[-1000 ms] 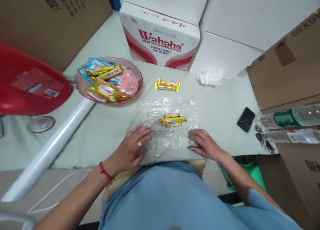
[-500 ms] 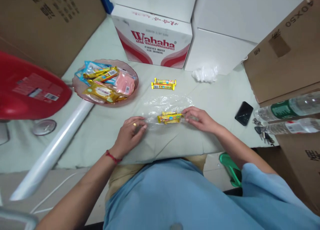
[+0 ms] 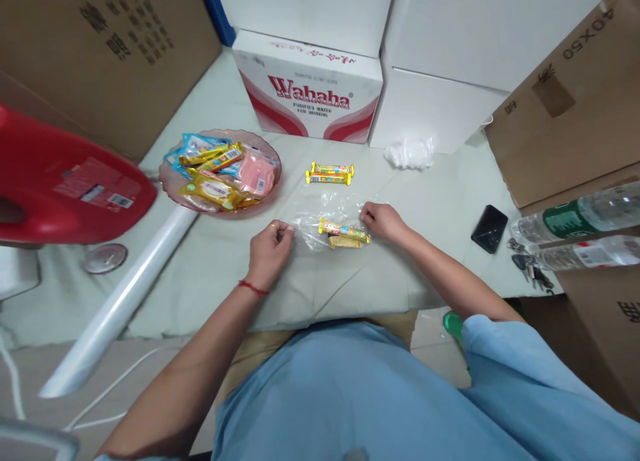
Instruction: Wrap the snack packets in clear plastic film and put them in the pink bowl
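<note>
A thin sheet of crinkled clear plastic film (image 3: 311,229) lies on the cloth-covered table in front of me. On it rests a yellow-wrapped snack bar (image 3: 345,231), slanting down to the right, with a duller yellow-brown bar (image 3: 344,242) partly beneath its near side. My left hand (image 3: 270,251) is closed, pinching the film's left edge between thumb and fingers. At the opposite side, my right hand (image 3: 383,221) is curled shut on the film's right edge, just beyond the bars. Two more yellow snack bars (image 3: 329,174) lie side by side behind the film.
A pink glass bowl (image 3: 273,197) of wrapped snacks stands left, beside a red container (image 3: 65,181) and a long plastic roll (image 3: 120,301). Behind are a Wahaha carton (image 3: 310,107) and crumpled white plastic (image 3: 410,153). A black phone (image 3: 489,229), keys (image 3: 531,271) and bottles (image 3: 580,217) sit right.
Both hands have closed more tightly at the film's edges, and my right hand has moved slightly away from me. The upper bar has tilted and the bars have spread apart. The view has shifted slightly.
</note>
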Demonstrator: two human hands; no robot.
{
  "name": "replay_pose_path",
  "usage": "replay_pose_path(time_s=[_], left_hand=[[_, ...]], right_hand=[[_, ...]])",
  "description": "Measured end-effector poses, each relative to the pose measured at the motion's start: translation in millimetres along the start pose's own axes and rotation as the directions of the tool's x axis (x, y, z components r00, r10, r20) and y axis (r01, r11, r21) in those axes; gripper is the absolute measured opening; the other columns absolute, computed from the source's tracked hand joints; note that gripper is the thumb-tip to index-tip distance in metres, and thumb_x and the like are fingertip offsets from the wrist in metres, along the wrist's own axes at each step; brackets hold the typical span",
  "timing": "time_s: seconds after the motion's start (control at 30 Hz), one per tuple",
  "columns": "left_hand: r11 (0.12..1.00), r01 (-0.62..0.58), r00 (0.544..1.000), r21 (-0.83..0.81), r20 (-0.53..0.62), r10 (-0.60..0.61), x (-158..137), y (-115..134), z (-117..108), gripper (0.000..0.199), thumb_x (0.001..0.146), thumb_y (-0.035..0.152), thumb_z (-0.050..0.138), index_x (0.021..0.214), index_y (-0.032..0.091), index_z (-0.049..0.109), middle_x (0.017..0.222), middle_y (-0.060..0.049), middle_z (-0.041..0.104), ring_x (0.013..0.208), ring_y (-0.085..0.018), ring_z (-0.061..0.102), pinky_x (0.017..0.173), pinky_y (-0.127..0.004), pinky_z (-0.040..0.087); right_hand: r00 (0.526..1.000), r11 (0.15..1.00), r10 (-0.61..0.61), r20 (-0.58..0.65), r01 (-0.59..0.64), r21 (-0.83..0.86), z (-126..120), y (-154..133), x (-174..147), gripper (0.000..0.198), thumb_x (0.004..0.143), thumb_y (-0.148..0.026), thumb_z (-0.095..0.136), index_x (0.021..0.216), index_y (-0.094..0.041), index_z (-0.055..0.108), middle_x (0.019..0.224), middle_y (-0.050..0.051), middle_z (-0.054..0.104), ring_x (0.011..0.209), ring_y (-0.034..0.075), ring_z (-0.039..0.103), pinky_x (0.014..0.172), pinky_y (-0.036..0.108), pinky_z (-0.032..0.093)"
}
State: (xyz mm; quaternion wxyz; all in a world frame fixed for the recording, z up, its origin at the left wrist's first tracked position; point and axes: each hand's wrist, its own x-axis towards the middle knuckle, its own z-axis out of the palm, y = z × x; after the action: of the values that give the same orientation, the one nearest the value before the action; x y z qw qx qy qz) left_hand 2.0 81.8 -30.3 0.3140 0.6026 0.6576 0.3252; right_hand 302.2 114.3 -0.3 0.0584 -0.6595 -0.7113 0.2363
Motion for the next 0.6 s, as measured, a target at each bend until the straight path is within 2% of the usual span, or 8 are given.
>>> replay_pose_path(time_s=[0.07, 0.13, 0.23, 0.33, 0.4, 0.47, 0.53, 0.6], left_hand=[[1.000, 0.009, 1.000, 0.008, -0.004, -0.009, 0.9, 0.1, 1.7, 0.024, 0.091, 0.043, 0.055, 0.082, 0.023, 0.065, 0.074, 0.000, 0.070, 0.070, -0.018, 0.061, 0.072, -0.031, 0.045], [1.000, 0.012, 1.000, 0.014, -0.006, -0.012, 1.4, 0.0, 2.7, 0.023, 0.091, 0.042, 0.055, 0.082, 0.024, 0.065, 0.074, -0.001, 0.070, 0.072, -0.019, 0.062, 0.073, -0.031, 0.045], [1.000, 0.015, 1.000, 0.022, -0.013, -0.015, 1.7, 0.1, 3.3, 0.021, 0.091, 0.041, 0.056, 0.082, 0.024, 0.064, 0.075, -0.001, 0.071, 0.073, -0.019, 0.064, 0.074, -0.031, 0.046], [0.999, 0.013, 1.000, 0.035, -0.015, -0.013, 1.4, 1.3, 3.2, 0.020, 0.091, 0.041, 0.056, 0.082, 0.024, 0.064, 0.076, -0.001, 0.072, 0.072, -0.019, 0.063, 0.074, -0.032, 0.046], [0.999, 0.021, 1.000, 0.036, -0.016, -0.020, 0.8, 3.1, 2.7, 0.021, 0.091, 0.041, 0.057, 0.082, 0.024, 0.065, 0.075, 0.000, 0.071, 0.070, -0.019, 0.062, 0.073, -0.031, 0.045], [0.999, 0.033, 0.999, 0.026, -0.015, -0.033, -0.1, 4.8, 1.6, 0.022, 0.091, 0.041, 0.057, 0.082, 0.023, 0.065, 0.073, 0.000, 0.070, 0.068, -0.018, 0.061, 0.071, -0.031, 0.045], [0.999, 0.032, 0.999, -0.009, -0.015, -0.032, -0.3, 4.7, -0.2, 0.027, 0.094, 0.044, 0.056, 0.080, 0.023, 0.065, 0.071, 0.000, 0.069, 0.069, -0.018, 0.061, 0.070, -0.031, 0.046], [0.997, 0.019, 0.999, -0.073, -0.035, -0.022, 1.5, 1.6, -2.8, 0.036, 0.099, 0.048, 0.049, 0.079, 0.022, 0.065, 0.075, -0.002, 0.071, 0.076, -0.019, 0.064, 0.075, -0.030, 0.049]], right_hand=[[1.000, 0.989, 0.000, 0.012, 0.002, -0.149, -1.4, -2.6, -2.2, 0.019, 0.100, -0.021, 0.053, 0.102, -0.021, 0.072, 0.100, 0.009, 0.077, 0.089, 0.024, 0.067, 0.070, 0.030, 0.042], [0.999, 0.976, -0.031, 0.016, 0.034, -0.217, -5.7, -4.3, -5.4, 0.022, 0.101, -0.022, 0.054, 0.109, -0.021, 0.074, 0.110, 0.012, 0.076, 0.098, 0.027, 0.065, 0.074, 0.033, 0.044], [0.984, 0.968, -0.141, -0.105, 0.114, -0.223, -16.1, -8.3, -11.0, 0.027, 0.102, -0.024, 0.055, 0.121, -0.017, 0.073, 0.123, 0.017, 0.072, 0.111, 0.032, 0.059, 0.089, 0.038, 0.047], [0.938, 0.963, -0.251, -0.239, 0.218, -0.155, -22.7, -17.3, -14.8, 0.030, 0.106, -0.028, 0.049, 0.116, -0.016, 0.075, 0.115, 0.016, 0.072, 0.108, 0.031, 0.056, 0.099, 0.042, 0.043], [0.922, 0.944, -0.330, -0.203, 0.319, -0.086, -20.4, -25.1, -14.5, 0.030, 0.107, -0.033, 0.051, 0.108, -0.017, 0.076, 0.106, 0.013, 0.073, 0.102, 0.029, 0.057, 0.099, 0.041, 0.042], [0.906, 0.910, -0.414, -0.091, 0.414, -0.010, -13.0, -31.6, -11.8, 0.026, 0.104, -0.035, 0.057, 0.104, -0.017, 0.077, 0.102, 0.011, 0.074, 0.098, 0.026, 0.059, 0.098, 0.039, 0.042], [0.881, 0.880, -0.473, -0.002, 0.472, 0.055, -3.5, -35.1, -7.7, 0.021, 0.102, -0.031, 0.061, 0.103, -0.018, 0.077, 0.103, 0.010, 0.076, 0.096, 0.024, 0.062, 0.098, 0.038, 0.041], [0.860, 0.857, -0.509, 0.030, 0.503, 0.108, 4.7, -35.6, -4.0, 0.019, 0.101, -0.025, 0.060, 0.104, -0.018, 0.077, 0.104, 0.009, 0.077, 0.096, 0.022, 0.065, 0.099, 0.039, 0.041]])
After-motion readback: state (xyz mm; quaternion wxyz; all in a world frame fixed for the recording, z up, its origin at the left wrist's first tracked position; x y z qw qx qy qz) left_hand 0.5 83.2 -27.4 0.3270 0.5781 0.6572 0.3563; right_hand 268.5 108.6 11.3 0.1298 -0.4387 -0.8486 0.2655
